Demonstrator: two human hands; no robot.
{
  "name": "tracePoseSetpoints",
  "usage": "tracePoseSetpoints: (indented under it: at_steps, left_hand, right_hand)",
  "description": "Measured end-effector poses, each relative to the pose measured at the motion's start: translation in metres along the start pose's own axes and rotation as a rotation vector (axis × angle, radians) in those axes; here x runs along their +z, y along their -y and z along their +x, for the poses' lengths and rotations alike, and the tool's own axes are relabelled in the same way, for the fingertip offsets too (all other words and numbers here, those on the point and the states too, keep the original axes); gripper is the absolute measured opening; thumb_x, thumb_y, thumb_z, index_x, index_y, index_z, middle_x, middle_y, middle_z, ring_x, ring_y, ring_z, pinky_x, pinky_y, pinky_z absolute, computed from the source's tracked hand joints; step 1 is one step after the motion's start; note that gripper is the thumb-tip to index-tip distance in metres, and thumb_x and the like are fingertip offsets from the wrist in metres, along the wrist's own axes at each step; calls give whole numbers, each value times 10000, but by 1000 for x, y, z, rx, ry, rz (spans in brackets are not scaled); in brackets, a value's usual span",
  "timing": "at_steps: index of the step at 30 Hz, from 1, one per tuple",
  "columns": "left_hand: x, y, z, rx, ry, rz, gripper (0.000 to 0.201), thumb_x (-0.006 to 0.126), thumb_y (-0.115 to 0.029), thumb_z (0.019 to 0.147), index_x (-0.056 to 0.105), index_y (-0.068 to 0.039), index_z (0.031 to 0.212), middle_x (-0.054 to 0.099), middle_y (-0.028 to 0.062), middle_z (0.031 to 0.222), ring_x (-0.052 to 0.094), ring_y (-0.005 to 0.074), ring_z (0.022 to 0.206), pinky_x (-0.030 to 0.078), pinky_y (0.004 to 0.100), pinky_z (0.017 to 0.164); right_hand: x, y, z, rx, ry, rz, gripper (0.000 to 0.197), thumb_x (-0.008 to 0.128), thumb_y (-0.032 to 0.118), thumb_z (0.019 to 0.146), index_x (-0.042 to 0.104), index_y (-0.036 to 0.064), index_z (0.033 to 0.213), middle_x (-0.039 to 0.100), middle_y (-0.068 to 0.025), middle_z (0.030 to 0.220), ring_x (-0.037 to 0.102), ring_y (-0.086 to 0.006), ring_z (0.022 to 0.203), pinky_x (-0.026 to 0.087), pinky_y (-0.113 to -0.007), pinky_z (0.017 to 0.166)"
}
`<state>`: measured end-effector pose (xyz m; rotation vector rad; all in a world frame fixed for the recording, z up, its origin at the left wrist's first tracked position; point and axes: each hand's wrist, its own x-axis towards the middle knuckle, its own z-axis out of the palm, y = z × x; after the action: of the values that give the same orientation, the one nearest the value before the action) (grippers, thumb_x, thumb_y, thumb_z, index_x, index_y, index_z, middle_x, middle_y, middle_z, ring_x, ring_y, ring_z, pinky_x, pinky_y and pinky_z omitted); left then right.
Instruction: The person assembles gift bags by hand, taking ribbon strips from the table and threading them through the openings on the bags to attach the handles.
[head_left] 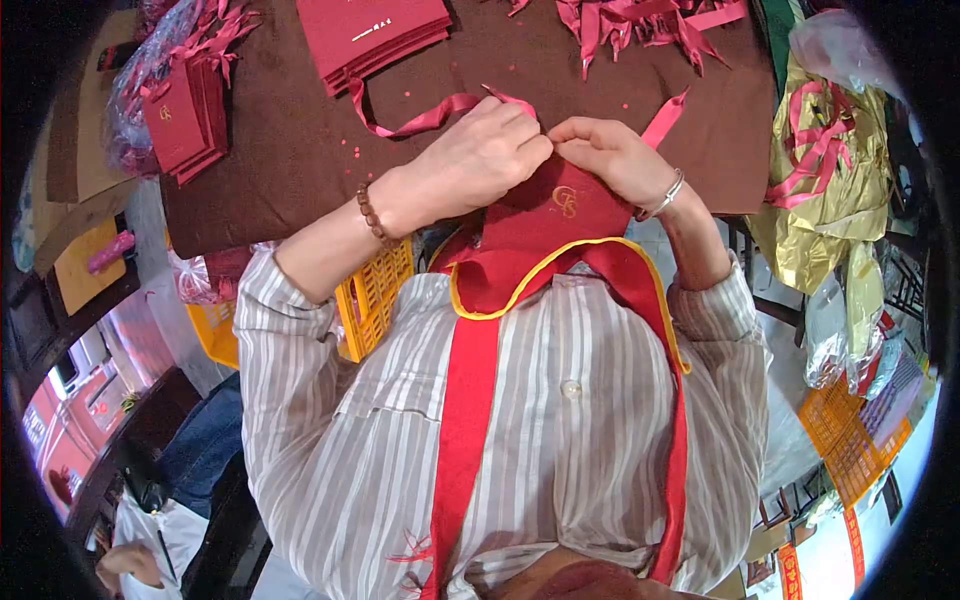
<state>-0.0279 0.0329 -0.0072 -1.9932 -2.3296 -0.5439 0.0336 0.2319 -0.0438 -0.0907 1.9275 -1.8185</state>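
A dark red paper bag or flat pouch (pixel 545 215) with a gold monogram stands against the table's near edge, in front of my chest. My left hand (pixel 490 150) is closed in a pinch at its top edge, wearing a bead bracelet. Beside it, my right hand (pixel 612 160) pinches the same edge, fingertips nearly meeting the left ones. A pink ribbon (pixel 425 122) passes behind my left hand, and a ribbon end (pixel 664 118) sticks out beyond my right hand. Exactly what lies between the fingertips is hidden.
A brown cloth (pixel 270 170) covers the table. Stacked red bags (pixel 375 30) lie at the far middle, more ribboned bags (pixel 185 120) at left. Pink ribbons (pixel 650 25) lie far right. A yellow crate (pixel 372 295) stands below left; gold wrapping (pixel 830 220) hangs at right.
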Motion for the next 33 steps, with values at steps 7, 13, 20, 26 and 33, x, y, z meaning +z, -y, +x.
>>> tracePoseSetpoints:
  at_steps: [7, 13, 20, 26, 33]
  left_hand:
    - [14, -2, -5, -103, -168, -126, 58, 523, -92, 703, 500, -41, 718, 484, 76, 713, 503, 238, 715, 402, 332, 644]
    - [1, -14, 2, 33, -82, 145, 76, 541, -126, 663, 513, -60, 688, 484, 51, 692, 491, 195, 688, 392, 308, 640]
    - [1, -14, 3, 94, -83, 194, 80, 551, -131, 653, 516, -61, 673, 482, 44, 681, 488, 184, 681, 393, 306, 637]
    - [8, -8, -9, -136, -226, -189, 49, 565, -62, 696, 534, -29, 715, 505, 93, 692, 521, 262, 695, 413, 348, 625]
    - [19, -16, -19, -389, -342, -344, 63, 616, -47, 746, 563, -31, 777, 552, 104, 716, 545, 277, 680, 424, 363, 617]
  right_hand:
    - [2, 3, -3, 8, 16, 73, 244, 505, 129, 855, 576, -30, 1027, 627, -71, 866, 553, -106, 801, 445, -255, 714]
    - [3, 8, -4, 7, -3, -17, 241, 513, 129, 848, 592, -27, 1014, 630, -73, 831, 558, -111, 784, 447, -258, 711]
    - [3, 6, -7, -2, 10, 59, 241, 514, 118, 854, 587, -32, 1027, 629, -49, 837, 555, -98, 784, 450, -248, 703]
    - [2, 19, -10, 97, 3, 166, 240, 506, 129, 878, 585, -29, 1040, 622, -24, 898, 550, -73, 807, 447, -218, 721]
    - [-1, 7, -7, 118, 25, 178, 253, 503, 132, 880, 583, -29, 1058, 621, -27, 912, 552, -79, 825, 447, -217, 735]
